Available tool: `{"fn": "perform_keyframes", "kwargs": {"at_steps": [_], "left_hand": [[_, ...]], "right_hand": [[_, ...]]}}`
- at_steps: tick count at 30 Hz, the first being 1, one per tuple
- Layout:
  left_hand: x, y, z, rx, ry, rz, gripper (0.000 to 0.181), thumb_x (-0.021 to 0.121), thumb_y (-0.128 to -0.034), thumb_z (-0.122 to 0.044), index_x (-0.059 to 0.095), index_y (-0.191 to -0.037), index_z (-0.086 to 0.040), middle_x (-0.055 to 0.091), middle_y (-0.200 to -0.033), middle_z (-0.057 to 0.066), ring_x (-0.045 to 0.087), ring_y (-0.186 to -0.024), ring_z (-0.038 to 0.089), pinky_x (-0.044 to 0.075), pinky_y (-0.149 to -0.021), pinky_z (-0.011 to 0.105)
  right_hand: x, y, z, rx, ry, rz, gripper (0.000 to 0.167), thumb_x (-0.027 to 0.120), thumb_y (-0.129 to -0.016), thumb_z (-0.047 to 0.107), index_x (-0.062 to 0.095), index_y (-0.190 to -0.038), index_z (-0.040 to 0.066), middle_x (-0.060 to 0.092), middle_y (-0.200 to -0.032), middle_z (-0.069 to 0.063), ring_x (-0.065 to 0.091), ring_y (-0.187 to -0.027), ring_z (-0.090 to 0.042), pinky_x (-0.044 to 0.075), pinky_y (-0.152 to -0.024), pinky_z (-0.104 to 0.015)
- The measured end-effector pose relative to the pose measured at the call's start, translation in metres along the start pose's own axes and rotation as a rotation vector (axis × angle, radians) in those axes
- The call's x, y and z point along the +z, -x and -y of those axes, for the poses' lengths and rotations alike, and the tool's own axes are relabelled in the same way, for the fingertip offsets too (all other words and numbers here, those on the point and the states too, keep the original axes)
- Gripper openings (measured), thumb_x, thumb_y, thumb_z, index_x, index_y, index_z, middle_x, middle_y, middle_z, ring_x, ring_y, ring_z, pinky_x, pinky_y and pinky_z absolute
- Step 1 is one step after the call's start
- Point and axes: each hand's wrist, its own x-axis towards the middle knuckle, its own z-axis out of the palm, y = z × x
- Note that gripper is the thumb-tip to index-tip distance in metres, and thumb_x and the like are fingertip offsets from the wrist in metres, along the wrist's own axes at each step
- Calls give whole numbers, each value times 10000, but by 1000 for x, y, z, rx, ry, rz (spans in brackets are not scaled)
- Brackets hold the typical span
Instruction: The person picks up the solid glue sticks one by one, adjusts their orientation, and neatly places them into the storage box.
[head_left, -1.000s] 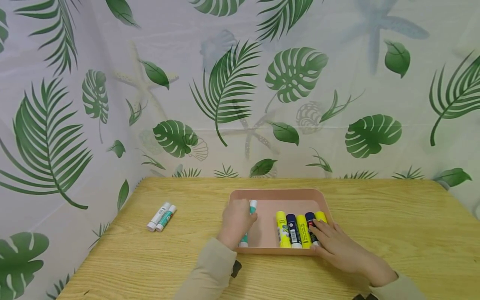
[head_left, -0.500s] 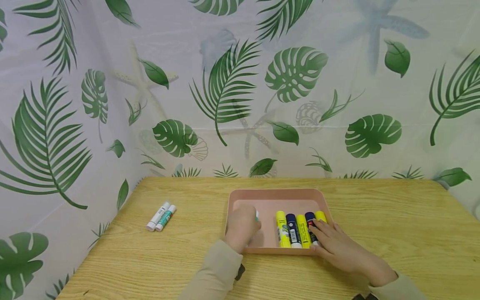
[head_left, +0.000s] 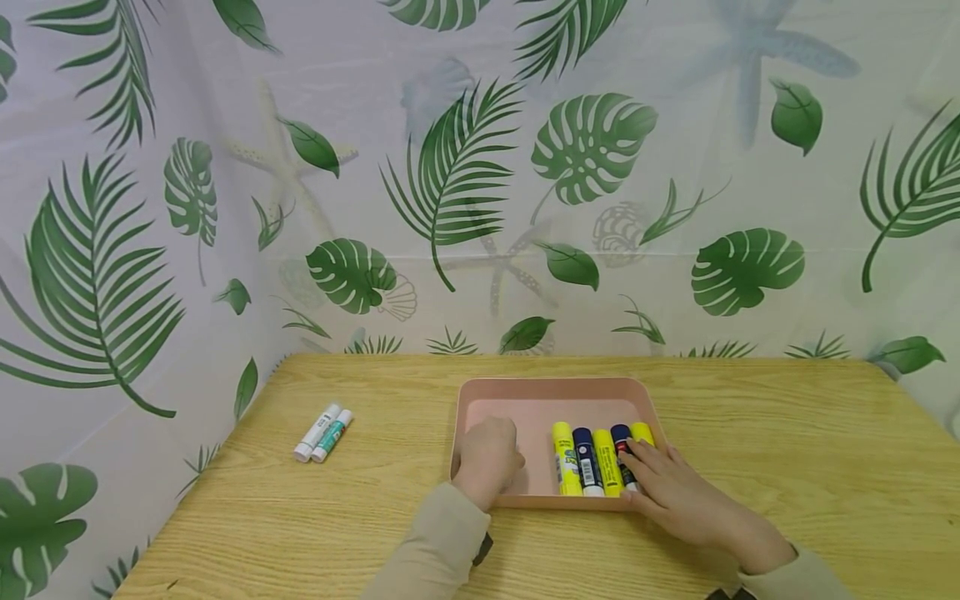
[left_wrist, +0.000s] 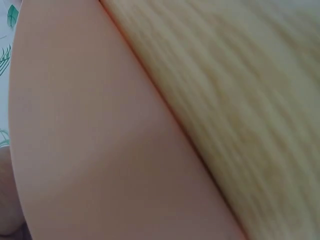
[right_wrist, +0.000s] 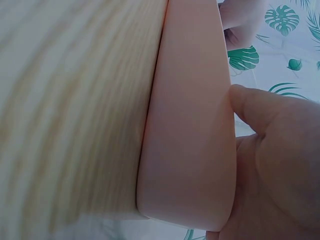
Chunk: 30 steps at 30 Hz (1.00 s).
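A pink tray (head_left: 555,502) stands on the wooden table, its side wall filling much of both wrist views. In its right half several glue sticks lie side by side, among them a yellow glue stick (head_left: 567,458) and a navy one (head_left: 587,461). My left hand (head_left: 487,460) is inside the tray's left part, fingers curled; the teal-and-white glue stick it grips is hidden beneath it. My right hand (head_left: 682,500) lies over the tray's right front corner, fingers extended on the rightmost sticks. In the right wrist view its thumb (right_wrist: 250,102) touches the tray rim.
Two more glue sticks, a white one (head_left: 317,433) and a teal-and-white one (head_left: 332,436), lie together on the table (head_left: 300,517) left of the tray. A leaf-patterned sheet (head_left: 480,167) hangs behind the table and along its left side.
My left hand has shifted slightly right and toward the tray floor, so the glue stick in it went out of sight. The right hand and the row of sticks stay put.
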Motion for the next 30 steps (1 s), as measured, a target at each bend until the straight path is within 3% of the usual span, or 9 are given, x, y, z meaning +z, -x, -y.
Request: {"fn": "perform_keyframes", "kwargs": {"at_steps": [18, 30], "left_hand": [[4, 3, -2, 26, -80, -48, 176, 727, -709, -208, 607, -642, -99, 526, -566, -4, 455, -463, 95, 409, -384, 275], [6, 3, 1, 63, -121, -88, 181, 683, -742, -146, 582, -596, -110, 529, -561, 13, 483, -467, 109, 412, -363, 294]], "right_hand": [[-1, 1, 1, 10, -13, 4, 586, 393, -929, 390, 367, -1309, -56, 244, -1377, -264, 200, -1260, -409, 93, -978, -593], [0, 1, 1, 0, -24, 1, 579, 397, -932, 374, 358, -1310, -64, 238, -1377, -271, 201, -1255, -419, 92, -974, -598]]}}
